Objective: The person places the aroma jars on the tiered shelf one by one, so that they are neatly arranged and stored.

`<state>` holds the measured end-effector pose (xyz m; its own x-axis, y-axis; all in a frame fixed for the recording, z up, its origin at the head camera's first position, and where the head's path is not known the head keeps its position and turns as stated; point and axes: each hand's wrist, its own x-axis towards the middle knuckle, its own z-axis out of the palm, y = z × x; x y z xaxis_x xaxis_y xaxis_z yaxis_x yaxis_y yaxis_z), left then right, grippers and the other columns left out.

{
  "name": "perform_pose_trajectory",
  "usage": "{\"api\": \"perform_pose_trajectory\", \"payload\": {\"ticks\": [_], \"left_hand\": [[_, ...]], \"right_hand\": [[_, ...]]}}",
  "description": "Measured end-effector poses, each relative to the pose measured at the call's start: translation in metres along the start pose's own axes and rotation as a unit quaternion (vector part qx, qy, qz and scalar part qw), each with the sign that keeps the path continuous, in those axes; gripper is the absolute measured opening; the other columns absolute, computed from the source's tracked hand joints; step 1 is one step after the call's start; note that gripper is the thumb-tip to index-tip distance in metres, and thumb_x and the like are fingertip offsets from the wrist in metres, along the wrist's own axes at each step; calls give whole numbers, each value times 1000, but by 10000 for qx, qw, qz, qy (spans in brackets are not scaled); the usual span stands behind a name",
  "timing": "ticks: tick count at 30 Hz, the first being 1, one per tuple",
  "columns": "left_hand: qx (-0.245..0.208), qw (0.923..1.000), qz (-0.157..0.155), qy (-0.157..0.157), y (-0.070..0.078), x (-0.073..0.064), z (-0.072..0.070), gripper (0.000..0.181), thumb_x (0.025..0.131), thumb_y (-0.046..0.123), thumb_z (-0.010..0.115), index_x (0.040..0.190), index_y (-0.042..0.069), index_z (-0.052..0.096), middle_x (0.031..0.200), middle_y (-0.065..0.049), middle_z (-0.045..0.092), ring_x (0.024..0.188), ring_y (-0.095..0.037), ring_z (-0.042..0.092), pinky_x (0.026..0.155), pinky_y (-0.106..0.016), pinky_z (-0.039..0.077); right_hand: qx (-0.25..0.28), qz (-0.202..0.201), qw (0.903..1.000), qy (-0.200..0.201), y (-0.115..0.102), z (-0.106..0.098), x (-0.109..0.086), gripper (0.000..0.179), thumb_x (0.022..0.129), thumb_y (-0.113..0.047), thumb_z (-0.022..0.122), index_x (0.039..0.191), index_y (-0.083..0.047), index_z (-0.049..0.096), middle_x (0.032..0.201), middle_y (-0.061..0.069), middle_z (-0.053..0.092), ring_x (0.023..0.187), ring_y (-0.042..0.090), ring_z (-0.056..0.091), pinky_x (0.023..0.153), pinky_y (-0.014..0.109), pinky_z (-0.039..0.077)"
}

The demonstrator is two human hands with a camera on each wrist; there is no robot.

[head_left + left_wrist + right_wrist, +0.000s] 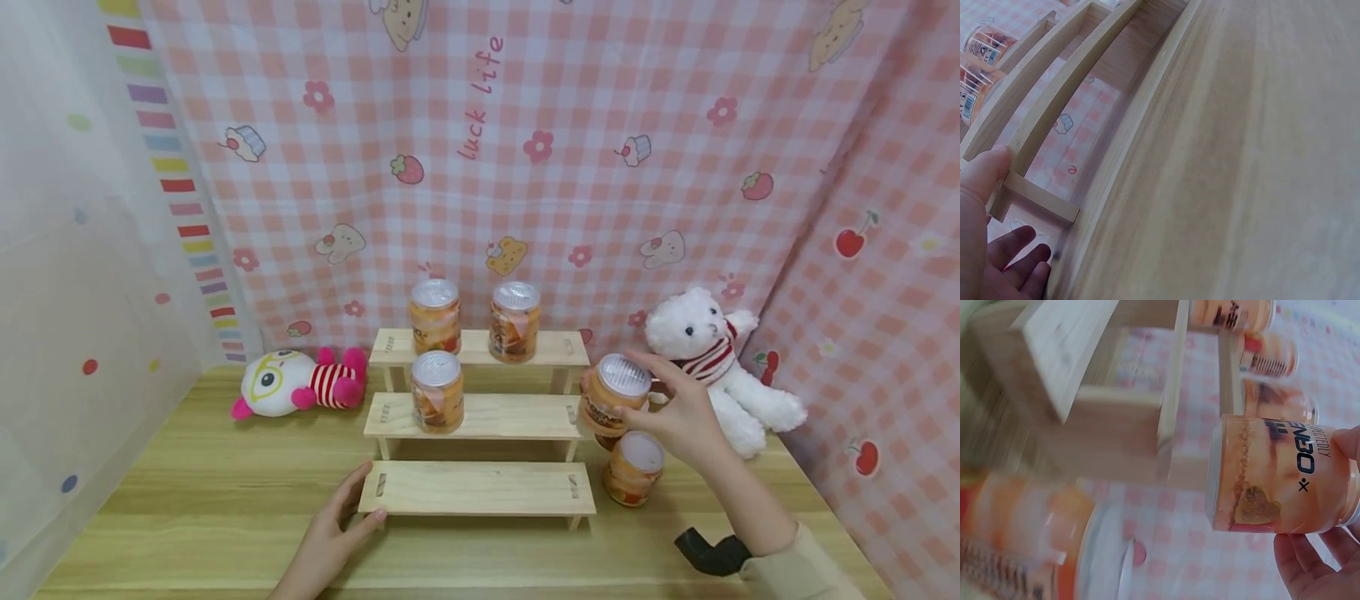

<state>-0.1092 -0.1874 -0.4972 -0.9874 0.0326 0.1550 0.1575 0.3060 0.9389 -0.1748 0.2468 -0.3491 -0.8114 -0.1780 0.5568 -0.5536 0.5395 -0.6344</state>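
My right hand (678, 408) holds an orange-labelled jar (611, 400) with a clear ribbed lid, thumb on one side and fingers on the other. In the right wrist view that jar (1266, 478) lies sideways across the picture, close by the stand's end. My left hand (335, 529) grips the left end of the three-step wooden stand (476, 487) at its lowest step, thumb at the front corner and fingers at the back. Two similar jars (513, 325) stand on the top step and one jar (438, 396) on the middle step.
Another jar (633, 471) stands on the table right of the stand, and the held jar partly hides something orange behind it. A white teddy bear (697, 333) sits at the right, a pink-and-white plush toy (285, 383) lies left. A black object (711, 554) is near my right forearm.
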Motion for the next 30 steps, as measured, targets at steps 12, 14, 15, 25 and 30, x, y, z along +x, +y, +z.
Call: {"api": "perform_pose_trajectory", "payload": {"ticks": [12, 14, 15, 25, 30], "left_hand": [[-161, 9996, -202, -89, 1, 1, 1, 67, 86, 20, 73, 144, 9, 41, 139, -21, 47, 125, -29, 45, 98, -23, 38], [-127, 9997, -198, -93, 1, 1, 0, 67, 86, 20, 73, 144, 9, 40, 139, -21, 47, 125, -30, 44, 99, -26, 37], [-114, 9997, -189, -97, 1, 1, 0, 67, 86, 20, 73, 144, 9, 40, 140, -21, 46, 126, -30, 44, 99, -27, 37], [25, 10000, -13, -24, 1, 1, 0, 68, 86, 16, 73, 144, 6, 40, 138, -23, 47, 124, -31, 45, 99, -26, 36], [-2, 10000, -16, -27, 2, 0, 0, 68, 86, 15, 73, 144, 6, 40, 139, -23, 47, 125, -31, 45, 99, -25, 36]], "right_hand": [[434, -79, 9988, -232, -22, 35, 15, 65, 72, -4, 84, 131, -4, 57, 128, 11, 57, 100, 16, 54, 78, 19, 47], [488, 26, 9984, -287, -25, 40, 17, 67, 71, -5, 85, 132, -6, 57, 130, 10, 56, 103, 19, 54, 79, 21, 47], [514, 74, 9981, -321, -26, 42, 18, 67, 71, -6, 85, 132, -6, 57, 131, 10, 55, 105, 20, 54, 81, 22, 47], [881, -161, 9948, -477, -32, 70, 28, 69, 68, -4, 87, 130, -4, 58, 124, 9, 60, 97, 21, 59, 79, 34, 52], [853, -373, 9949, -397, -48, 76, 29, 66, 66, 2, 86, 126, 4, 58, 119, 16, 62, 94, 24, 60, 76, 41, 53]]}}
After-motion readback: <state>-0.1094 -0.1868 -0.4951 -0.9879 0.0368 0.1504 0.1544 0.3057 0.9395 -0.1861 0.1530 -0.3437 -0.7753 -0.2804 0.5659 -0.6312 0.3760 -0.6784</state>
